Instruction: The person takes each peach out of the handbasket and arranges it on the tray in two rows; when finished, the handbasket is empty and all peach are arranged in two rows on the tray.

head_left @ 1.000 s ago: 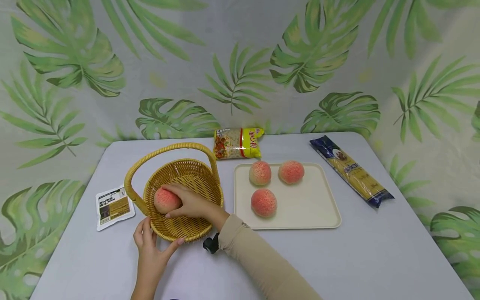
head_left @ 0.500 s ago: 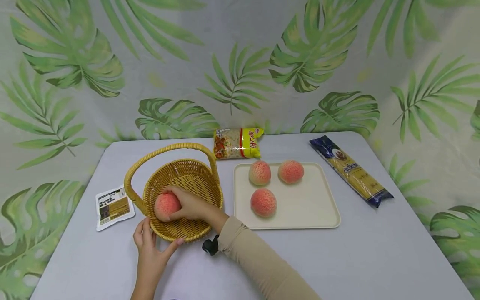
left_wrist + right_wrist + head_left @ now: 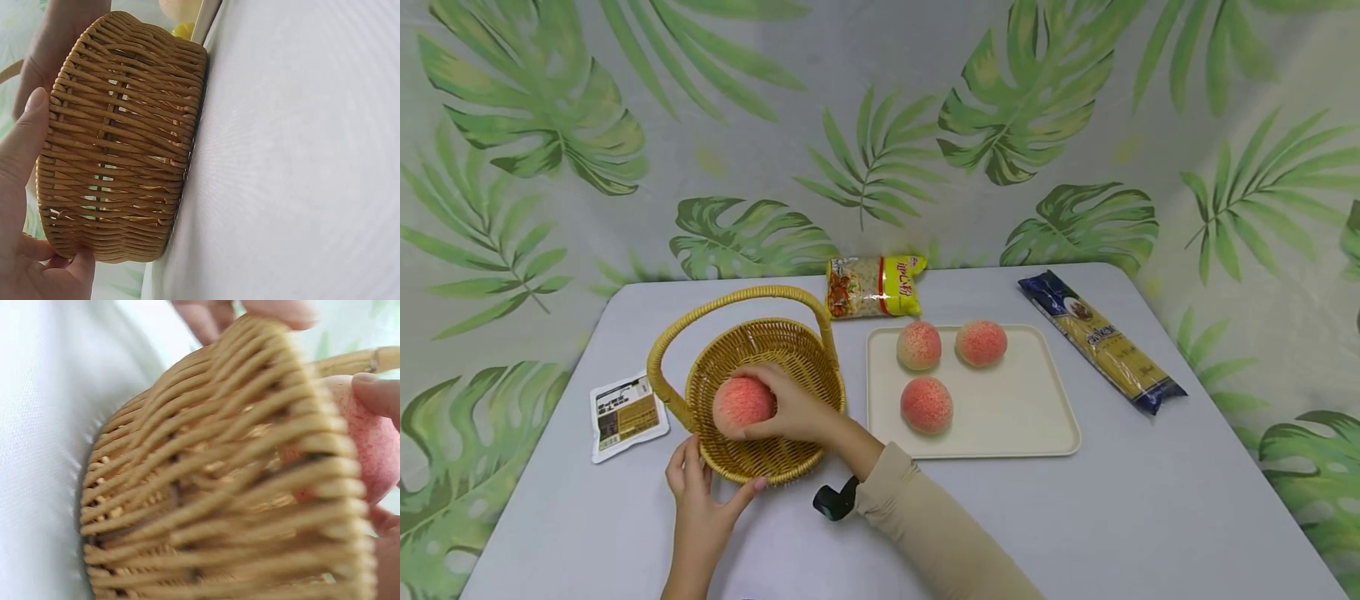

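Note:
A pinkish-red peach (image 3: 743, 407) is in my right hand (image 3: 793, 408), whose fingers and thumb curl round its right side over the wicker basket. In the right wrist view the peach (image 3: 365, 440) shows at the basket's rim, partly hidden by the weave. My left hand (image 3: 702, 504) grips the front left of the round wicker basket (image 3: 820, 354), which has a tall arched handle. In the left wrist view the left thumb lies at the rim and the curled fingers touch the basket wall (image 3: 125, 144) lower down.
A cream tray (image 3: 1015, 417) with three peaches (image 3: 927, 406) stands right of the basket. Behind are a yellow noodle packet (image 3: 876, 287) and, far right, a long pasta packet (image 3: 1101, 342). A flat white packet (image 3: 628, 417) lies left of the basket.
My right hand has closed round the peach in the basket and raised it slightly, shifting it a little right. My left hand and the basket have stayed in place.

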Action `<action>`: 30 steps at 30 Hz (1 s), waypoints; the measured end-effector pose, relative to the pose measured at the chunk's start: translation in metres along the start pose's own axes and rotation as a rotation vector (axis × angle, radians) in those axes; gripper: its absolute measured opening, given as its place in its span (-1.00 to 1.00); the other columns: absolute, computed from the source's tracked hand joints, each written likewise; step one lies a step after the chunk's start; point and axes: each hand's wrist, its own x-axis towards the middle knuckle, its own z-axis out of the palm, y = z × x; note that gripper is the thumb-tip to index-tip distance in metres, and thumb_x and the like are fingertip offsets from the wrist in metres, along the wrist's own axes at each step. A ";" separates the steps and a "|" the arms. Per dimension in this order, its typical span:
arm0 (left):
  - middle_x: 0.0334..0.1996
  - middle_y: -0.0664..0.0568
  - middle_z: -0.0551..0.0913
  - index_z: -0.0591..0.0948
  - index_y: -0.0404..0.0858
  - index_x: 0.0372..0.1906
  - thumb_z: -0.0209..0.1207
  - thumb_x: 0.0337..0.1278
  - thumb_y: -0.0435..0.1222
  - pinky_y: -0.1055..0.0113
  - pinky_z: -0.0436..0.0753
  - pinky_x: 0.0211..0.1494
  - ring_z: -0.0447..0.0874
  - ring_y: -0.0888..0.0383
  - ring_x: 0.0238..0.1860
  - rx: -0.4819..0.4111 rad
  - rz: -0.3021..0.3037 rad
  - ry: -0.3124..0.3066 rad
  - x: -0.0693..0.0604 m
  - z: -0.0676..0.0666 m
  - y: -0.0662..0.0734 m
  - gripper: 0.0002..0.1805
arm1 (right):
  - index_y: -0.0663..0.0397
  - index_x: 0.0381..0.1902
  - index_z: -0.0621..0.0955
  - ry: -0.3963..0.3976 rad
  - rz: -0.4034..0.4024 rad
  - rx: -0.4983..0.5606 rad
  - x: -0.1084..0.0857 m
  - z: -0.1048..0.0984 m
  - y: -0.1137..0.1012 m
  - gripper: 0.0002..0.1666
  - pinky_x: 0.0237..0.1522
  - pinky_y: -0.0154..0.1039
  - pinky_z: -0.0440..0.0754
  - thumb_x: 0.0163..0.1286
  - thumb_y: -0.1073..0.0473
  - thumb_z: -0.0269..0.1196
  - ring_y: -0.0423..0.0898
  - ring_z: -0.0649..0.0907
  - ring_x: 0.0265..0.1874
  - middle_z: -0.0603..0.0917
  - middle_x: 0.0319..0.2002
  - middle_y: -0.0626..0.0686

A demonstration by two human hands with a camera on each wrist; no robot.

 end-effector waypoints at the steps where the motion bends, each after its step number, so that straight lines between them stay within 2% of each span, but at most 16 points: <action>1: 0.22 -0.17 -0.18 -0.08 -0.35 0.36 0.42 -0.29 -0.32 0.71 0.09 0.20 -0.03 -0.03 0.27 0.001 -0.005 0.000 0.000 0.000 0.000 0.12 | -0.07 0.22 0.33 0.011 -0.016 0.002 -0.003 -0.003 -0.002 -0.16 0.03 -0.38 0.42 -0.03 0.08 0.43 -0.24 0.27 0.13 0.30 0.18 -0.06; 9: 0.21 -0.16 -0.17 -0.09 -0.33 0.37 0.43 -0.30 -0.30 0.75 0.07 0.18 -0.02 -0.04 0.27 0.005 -0.011 0.002 0.001 0.001 -0.003 0.14 | -0.12 0.20 0.36 0.141 -0.119 0.070 -0.033 -0.034 -0.020 -0.15 0.01 -0.32 0.47 -0.09 0.13 0.46 -0.21 0.31 0.11 0.26 0.16 -0.07; 14: 0.20 -0.14 -0.15 -0.07 -0.30 0.37 0.44 -0.31 -0.28 0.75 0.07 0.19 -0.03 -0.02 0.27 0.006 -0.007 0.004 0.001 0.001 -0.003 0.14 | 0.08 0.16 0.37 0.257 -0.186 0.096 -0.061 -0.064 -0.032 -0.18 0.07 -0.10 0.46 -0.12 0.29 0.42 -0.03 0.32 0.13 0.25 0.17 0.10; 17: 0.20 -0.13 -0.16 -0.08 -0.28 0.38 0.44 -0.31 -0.26 0.73 0.07 0.20 -0.04 -0.02 0.27 0.002 -0.012 -0.002 0.001 0.001 -0.003 0.15 | 0.16 0.15 0.35 0.339 -0.229 0.068 -0.079 -0.083 -0.026 -0.20 0.06 -0.01 0.46 -0.12 0.28 0.37 0.03 0.32 0.13 0.24 0.17 0.16; 20: 0.20 -0.14 -0.16 -0.09 -0.29 0.38 0.44 -0.31 -0.26 0.70 0.07 0.22 -0.04 -0.02 0.28 -0.001 -0.014 -0.005 0.001 0.000 -0.003 0.16 | 0.13 0.17 0.34 0.426 -0.248 0.016 -0.097 -0.099 -0.007 -0.18 0.08 0.02 0.43 -0.13 0.20 0.35 0.06 0.28 0.14 0.26 0.16 0.15; 24: 0.20 -0.15 -0.16 -0.09 -0.31 0.37 0.44 -0.33 -0.27 0.71 0.07 0.21 -0.03 -0.04 0.28 -0.003 -0.009 0.000 0.001 0.000 -0.003 0.17 | 0.19 0.19 0.32 0.512 -0.226 -0.021 -0.124 -0.117 0.017 -0.14 0.15 -0.06 0.37 -0.14 0.23 0.35 0.07 0.23 0.18 0.28 0.16 0.19; 28: 0.20 -0.17 -0.15 -0.09 -0.32 0.37 0.45 -0.34 -0.28 0.71 0.07 0.21 -0.02 -0.04 0.27 -0.003 0.005 0.007 0.001 0.001 -0.004 0.17 | 0.39 0.18 0.26 0.566 -0.160 0.000 -0.154 -0.132 0.026 -0.12 0.16 -0.31 0.35 -0.19 0.49 0.33 -0.08 0.30 0.13 0.25 0.13 0.31; 30: 0.20 -0.17 -0.15 -0.09 -0.33 0.37 0.45 -0.35 -0.28 0.70 0.07 0.22 -0.02 -0.05 0.27 -0.001 0.008 0.009 0.002 0.002 -0.006 0.18 | 0.45 0.16 0.26 0.604 -0.100 -0.014 -0.169 -0.137 0.028 -0.11 0.12 -0.43 0.35 -0.22 0.57 0.32 -0.18 0.32 0.09 0.26 0.09 0.33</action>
